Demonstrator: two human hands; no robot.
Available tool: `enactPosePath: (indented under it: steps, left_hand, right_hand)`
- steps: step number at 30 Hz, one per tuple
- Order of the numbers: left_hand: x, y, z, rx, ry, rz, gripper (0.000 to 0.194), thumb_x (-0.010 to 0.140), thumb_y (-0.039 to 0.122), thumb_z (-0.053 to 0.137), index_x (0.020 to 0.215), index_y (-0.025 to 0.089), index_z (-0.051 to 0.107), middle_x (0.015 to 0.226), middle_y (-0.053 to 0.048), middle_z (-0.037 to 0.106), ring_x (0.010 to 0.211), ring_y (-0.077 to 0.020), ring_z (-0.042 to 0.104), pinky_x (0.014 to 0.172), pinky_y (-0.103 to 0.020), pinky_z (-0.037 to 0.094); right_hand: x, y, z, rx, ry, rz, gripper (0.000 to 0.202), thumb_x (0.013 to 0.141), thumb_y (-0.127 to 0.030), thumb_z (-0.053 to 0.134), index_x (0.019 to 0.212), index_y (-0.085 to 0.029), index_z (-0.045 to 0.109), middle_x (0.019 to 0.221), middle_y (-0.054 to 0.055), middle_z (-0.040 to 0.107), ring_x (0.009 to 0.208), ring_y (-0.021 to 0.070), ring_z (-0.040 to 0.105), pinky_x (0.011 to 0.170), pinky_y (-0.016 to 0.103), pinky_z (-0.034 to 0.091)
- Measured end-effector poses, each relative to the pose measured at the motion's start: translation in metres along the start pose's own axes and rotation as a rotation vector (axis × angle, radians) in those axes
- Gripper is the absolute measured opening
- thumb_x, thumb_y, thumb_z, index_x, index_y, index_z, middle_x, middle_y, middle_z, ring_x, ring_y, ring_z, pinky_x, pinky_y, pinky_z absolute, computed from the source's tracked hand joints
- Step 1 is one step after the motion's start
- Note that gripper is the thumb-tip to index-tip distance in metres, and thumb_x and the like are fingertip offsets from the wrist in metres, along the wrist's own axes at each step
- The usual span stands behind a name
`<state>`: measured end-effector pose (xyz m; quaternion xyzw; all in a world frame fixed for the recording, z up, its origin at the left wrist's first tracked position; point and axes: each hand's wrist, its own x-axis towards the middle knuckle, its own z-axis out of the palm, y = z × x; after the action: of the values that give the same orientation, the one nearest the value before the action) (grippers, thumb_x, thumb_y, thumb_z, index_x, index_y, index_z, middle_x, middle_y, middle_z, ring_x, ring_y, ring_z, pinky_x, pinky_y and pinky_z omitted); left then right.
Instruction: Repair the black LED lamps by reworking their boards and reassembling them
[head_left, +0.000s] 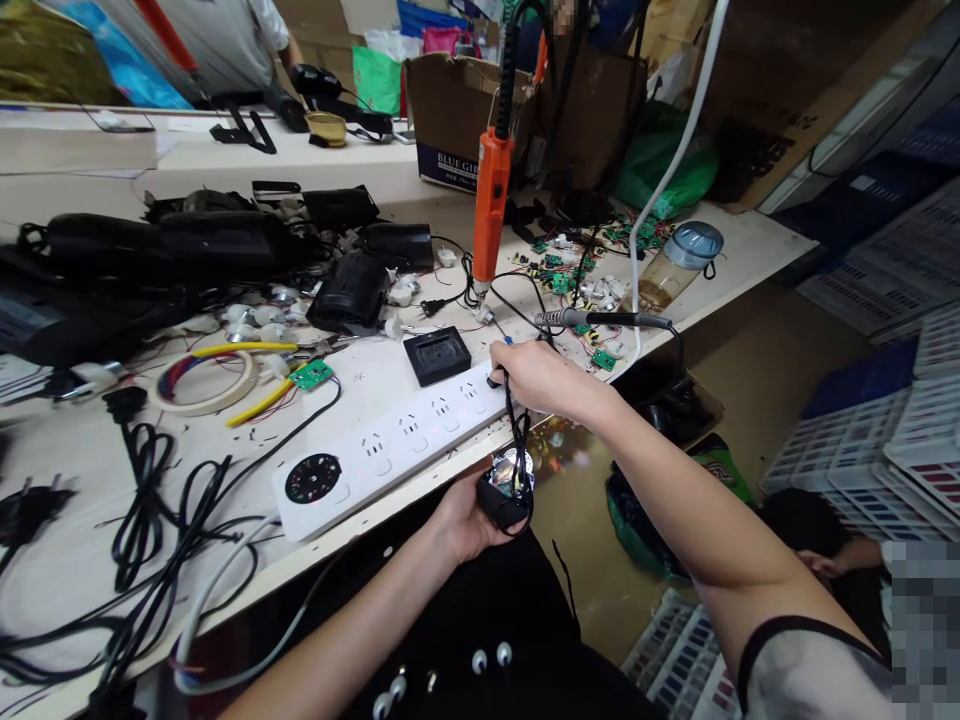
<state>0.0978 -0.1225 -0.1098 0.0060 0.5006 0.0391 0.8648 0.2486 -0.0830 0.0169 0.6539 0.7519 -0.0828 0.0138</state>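
Note:
My left hand (465, 525) is below the table edge, its fingers wrapped around a small black round lamp (501, 500) with a shiny, faceted clear dome. A bundled black cord (516, 420) runs up from the lamp toward my right hand (544, 378). That hand is at the right end of the white power strip (394, 450), closed on a black plug (495, 378). Most of the plug is hidden by my fingers, so whether it sits fully in a socket is unclear. Coloured light spots show on the floor behind the lamp.
An orange electric screwdriver (491, 205) hangs over the table. A soldering iron (600, 318) lies right, near green circuit boards (559, 282) and a bottle (679, 265). A black square tray (437, 355) lies behind the strip. Black housings (225, 240) and cords (142, 500) fill the left.

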Motion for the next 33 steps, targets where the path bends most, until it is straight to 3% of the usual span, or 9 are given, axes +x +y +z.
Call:
enactPosePath:
  steps: [10,13,15,19,22,25,29,33]
  left_hand:
    - [-0.002,0.002,0.003,0.013,0.013,0.02,0.031,0.097,0.04,0.044,0.082,0.017,0.059,0.07,-0.004,0.07,0.058,-0.018,0.066,0.059,-0.034,0.055]
    - [-0.01,0.001,0.004,0.04,-0.001,0.0,0.032,0.096,0.039,0.045,0.081,0.015,0.061,0.068,-0.005,0.07,0.056,-0.0181,0.065,0.057,-0.034,0.056]
    - [-0.022,-0.002,0.003,0.082,-0.032,-0.038,0.033,0.094,0.041,0.05,0.083,0.012,0.063,0.068,-0.008,0.07,0.055,-0.0194,0.065,0.054,-0.034,0.056]
    - [-0.065,-0.009,-0.002,0.195,-0.147,-0.088,0.041,0.088,0.046,0.059,0.095,0.006,0.068,0.073,-0.012,0.072,0.053,-0.0196,0.065,0.042,-0.027,0.052]
    - [-0.107,-0.004,-0.006,0.131,-0.208,0.051,0.034,0.086,0.035,0.065,0.115,0.016,0.066,0.087,-0.008,0.074,0.059,-0.0176,0.068,0.045,-0.023,0.052]
    - [-0.141,0.019,-0.011,0.012,-0.204,0.333,0.033,0.087,0.02,0.063,0.12,0.019,0.064,0.094,-0.007,0.074,0.071,-0.0179,0.071,0.064,-0.026,0.059]
    - [-0.164,0.066,-0.025,-0.045,-0.087,0.626,0.028,0.091,0.022,0.058,0.118,0.019,0.063,0.074,-0.004,0.07,0.049,-0.0151,0.063,0.042,-0.024,0.054]
    - [-0.17,0.099,-0.047,-0.102,-0.011,0.708,0.025,0.091,0.025,0.057,0.113,0.015,0.06,0.078,-0.008,0.07,0.053,-0.0195,0.066,0.04,-0.028,0.055]
  right_hand:
    - [0.002,0.007,0.004,0.047,0.054,-0.021,0.011,0.094,-0.015,0.048,0.103,-0.014,0.054,0.086,0.013,0.072,0.081,0.0265,0.067,0.065,0.028,0.038]
    - [-0.011,0.003,0.008,0.066,0.098,-0.026,0.01,0.096,-0.015,0.044,0.103,-0.014,0.052,0.089,0.012,0.07,0.082,0.0243,0.066,0.068,0.028,0.042]
    - [-0.032,-0.004,0.009,0.119,0.2,-0.063,0.013,0.098,-0.015,0.04,0.103,-0.014,0.052,0.095,0.012,0.069,0.087,0.0227,0.065,0.073,0.029,0.045]
    - [-0.091,-0.02,0.005,0.427,0.674,-0.207,0.016,0.095,-0.011,0.045,0.106,-0.016,0.055,0.099,0.009,0.069,0.093,0.0181,0.065,0.081,0.027,0.05]
    - [-0.12,-0.022,-0.001,0.487,0.791,-0.126,0.02,0.092,-0.008,0.051,0.107,-0.018,0.059,0.094,0.006,0.069,0.086,0.0162,0.066,0.077,0.025,0.051]
    - [-0.117,-0.022,0.003,0.442,0.769,-0.033,0.014,0.093,-0.011,0.052,0.101,-0.019,0.06,0.084,0.003,0.067,0.072,0.0142,0.064,0.066,0.023,0.048]
    - [-0.078,-0.032,0.022,0.415,0.589,-0.072,0.014,0.095,-0.013,0.044,0.092,-0.019,0.056,0.078,0.003,0.062,0.069,0.0154,0.062,0.063,0.025,0.045]
    - [-0.047,-0.056,0.041,0.308,0.255,-0.109,0.021,0.092,-0.01,0.038,0.082,-0.02,0.054,0.072,0.002,0.061,0.062,0.0167,0.06,0.057,0.027,0.038]
